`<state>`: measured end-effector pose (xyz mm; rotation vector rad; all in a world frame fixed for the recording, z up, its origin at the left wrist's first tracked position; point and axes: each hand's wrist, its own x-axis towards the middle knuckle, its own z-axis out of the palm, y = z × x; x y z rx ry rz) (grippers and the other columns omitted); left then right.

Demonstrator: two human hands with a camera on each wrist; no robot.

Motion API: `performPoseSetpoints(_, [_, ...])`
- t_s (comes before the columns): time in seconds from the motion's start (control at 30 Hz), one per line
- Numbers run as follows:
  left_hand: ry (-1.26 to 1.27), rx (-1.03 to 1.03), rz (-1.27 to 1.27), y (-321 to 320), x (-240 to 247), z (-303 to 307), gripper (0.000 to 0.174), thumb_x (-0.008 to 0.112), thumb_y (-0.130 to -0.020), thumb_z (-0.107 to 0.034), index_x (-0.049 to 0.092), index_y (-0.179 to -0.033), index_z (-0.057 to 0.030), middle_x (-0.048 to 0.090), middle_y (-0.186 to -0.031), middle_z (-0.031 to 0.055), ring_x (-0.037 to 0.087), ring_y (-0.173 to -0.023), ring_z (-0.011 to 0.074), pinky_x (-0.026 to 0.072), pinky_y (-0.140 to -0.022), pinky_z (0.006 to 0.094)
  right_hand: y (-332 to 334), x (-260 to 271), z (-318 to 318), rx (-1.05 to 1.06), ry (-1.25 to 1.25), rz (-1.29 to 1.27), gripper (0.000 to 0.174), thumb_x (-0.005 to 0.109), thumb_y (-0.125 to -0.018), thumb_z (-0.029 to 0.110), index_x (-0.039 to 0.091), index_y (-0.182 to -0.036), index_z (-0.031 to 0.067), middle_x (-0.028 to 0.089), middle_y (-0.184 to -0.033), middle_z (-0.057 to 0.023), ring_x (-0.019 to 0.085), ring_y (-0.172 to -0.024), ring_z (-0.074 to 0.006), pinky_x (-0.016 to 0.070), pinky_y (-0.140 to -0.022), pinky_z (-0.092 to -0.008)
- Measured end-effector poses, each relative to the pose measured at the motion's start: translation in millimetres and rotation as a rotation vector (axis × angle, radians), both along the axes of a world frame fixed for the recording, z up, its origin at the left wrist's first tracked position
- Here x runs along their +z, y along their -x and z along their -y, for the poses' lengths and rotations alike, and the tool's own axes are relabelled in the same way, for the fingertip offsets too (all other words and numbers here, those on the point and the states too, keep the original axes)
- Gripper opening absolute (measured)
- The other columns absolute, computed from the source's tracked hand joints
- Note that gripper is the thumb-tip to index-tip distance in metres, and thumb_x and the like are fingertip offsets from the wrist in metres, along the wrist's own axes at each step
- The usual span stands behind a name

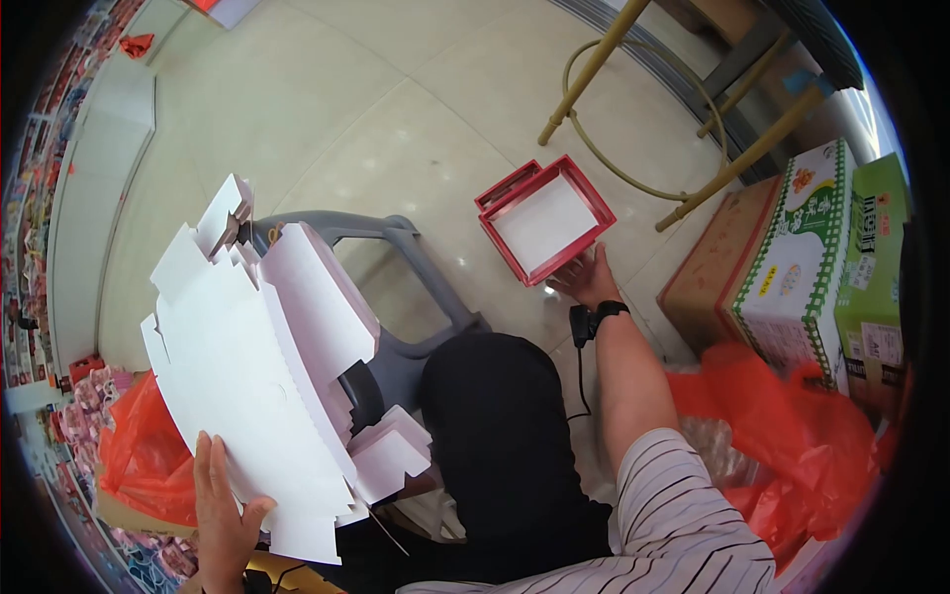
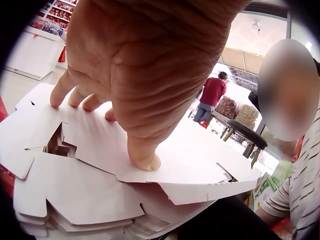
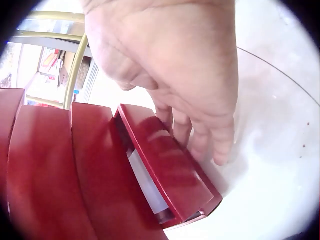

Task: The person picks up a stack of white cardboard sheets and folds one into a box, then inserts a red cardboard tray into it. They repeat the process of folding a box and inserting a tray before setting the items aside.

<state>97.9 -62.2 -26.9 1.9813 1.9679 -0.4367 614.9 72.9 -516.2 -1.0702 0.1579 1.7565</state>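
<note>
Flat white die-cut cardboard sheets lie in a pile at the left of the head view. My left hand rests on their near edge, fingers spread and thumb apart; the left wrist view shows this hand with its fingertips on the top sheet. Over the floor, red boxes stand, one with a white inside facing up. My right hand is at their near right side. In the right wrist view the hand has its fingers extended along a red box; whether they touch it is unclear.
A grey plastic stool stands beside the sheets. Cartons and a red plastic bag lie at the right, another red bag at the left. Gold stool legs rise behind the boxes. A person stands in the background.
</note>
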Motion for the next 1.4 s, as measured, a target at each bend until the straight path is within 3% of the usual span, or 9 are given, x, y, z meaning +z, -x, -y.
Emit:
performPoseSetpoints(0.13, [-0.02,0.002,-0.005,1,-2,1,0.102,0.069,-0.092,-0.058,0.026,-0.161,0.0028,0.028,-0.164,0.0324,0.034,-0.15,0.0501,0.0335,-0.121,0.0518,-2,-9,-1,-0.002,0.092,0.006,0.098,0.036,-0.099,0.08,0.028,-0.161,0.0048,0.042,-0.158,-0.0258,0.043,-0.145,-0.0451,0.0326,-0.117,-0.0684])
performPoseSetpoints(0.2, [-0.039,-0.026,0.009,0,-3,1,0.101,0.078,-0.086,-0.044,0.028,-0.159,0.0048,0.03,-0.161,0.0345,0.034,-0.148,0.0524,0.0348,-0.121,0.053,-7,-3,6,0.023,0.182,0.066,0.095,0.038,-0.102,0.076,0.027,-0.161,0.0013,0.045,-0.155,-0.0281,0.047,-0.142,-0.0455,0.0351,-0.116,-0.0677])
performPoseSetpoints(0.37, [-0.123,-0.099,0.01,7,-9,3,0.099,0.085,-0.083,-0.035,0.033,-0.156,0.0054,0.033,-0.158,0.0362,0.037,-0.145,0.0535,0.0364,-0.119,0.0543,-49,42,33,0.282,0.113,0.328,0.075,0.048,-0.107,0.057,0.04,-0.151,-0.0028,0.055,-0.145,-0.0285,0.058,-0.13,-0.0407,0.0515,-0.104,-0.054])
performPoseSetpoints(0.63, [-0.201,-0.124,0.009,18,-23,9,0.093,0.081,-0.086,-0.044,0.038,-0.153,0.0049,0.037,-0.154,0.0377,0.039,-0.144,0.054,0.0393,-0.116,0.0565,-20,278,34,0.302,-0.346,0.772,0.041,0.056,-0.107,0.036,0.062,-0.128,0.0007,0.07,-0.106,-0.0093,0.069,-0.092,-0.0166,0.0573,-0.083,-0.0323])
performPoseSetpoints(0.8, [-0.309,-0.123,0.12,23,-25,15,0.086,0.083,-0.085,-0.042,0.046,-0.148,0.004,0.04,-0.153,0.0329,0.043,-0.14,0.0505,0.0439,-0.108,0.0591,78,409,50,0.459,-0.679,0.855,0.032,0.055,-0.109,0.029,0.063,-0.126,0.0021,0.071,-0.102,-0.0054,0.068,-0.088,-0.0124,0.0569,-0.079,-0.0287])
performPoseSetpoints(0.87, [-0.454,-0.09,0.203,36,-29,22,0.08,0.081,-0.087,-0.037,0.047,-0.146,0.0054,0.05,-0.147,0.0322,0.049,-0.136,0.049,0.0423,-0.113,0.0532,117,442,59,0.578,-0.758,0.862,0.032,0.057,-0.108,0.028,0.064,-0.126,0.0028,0.071,-0.102,-0.0049,0.067,-0.086,-0.0117,0.0564,-0.077,-0.0275])
performPoseSetpoints(1.0, [-0.883,0.057,0.298,82,-45,24,0.069,0.079,-0.089,-0.03,0.051,-0.14,0.0064,0.06,-0.134,0.03,0.056,-0.125,0.0483,0.0468,-0.106,0.052,159,427,54,0.745,-0.741,0.921,0.037,0.058,-0.107,0.033,0.063,-0.127,0.0022,0.07,-0.098,-0.0059,0.066,-0.077,-0.0109,0.0551,-0.063,-0.0269])
performPoseSetpoints(1.13, [-0.698,0.334,0.34,115,-56,39,0.052,0.078,-0.088,-0.028,0.061,-0.124,0.0055,0.065,-0.121,0.0252,0.06,-0.115,0.0445,0.0482,-0.1,0.0514,185,429,46,0.844,-0.71,0.943,0.036,0.058,-0.104,0.027,0.066,-0.126,-0.0004,0.07,-0.096,-0.0065,0.067,-0.075,-0.0127,0.055,-0.062,-0.0275])
performPoseSetpoints(1.4, [-0.824,0.137,0.555,100,-65,42,0.038,0.074,-0.091,-0.025,0.068,-0.117,0.0021,0.07,-0.113,0.0214,0.063,-0.112,0.04,0.0498,-0.098,0.0476,234,452,59,0.823,-0.828,0.988,0.036,0.055,-0.107,0.031,0.067,-0.124,0.0013,0.068,-0.096,-0.0017,0.064,-0.078,-0.0111,0.0535,-0.065,-0.0277])
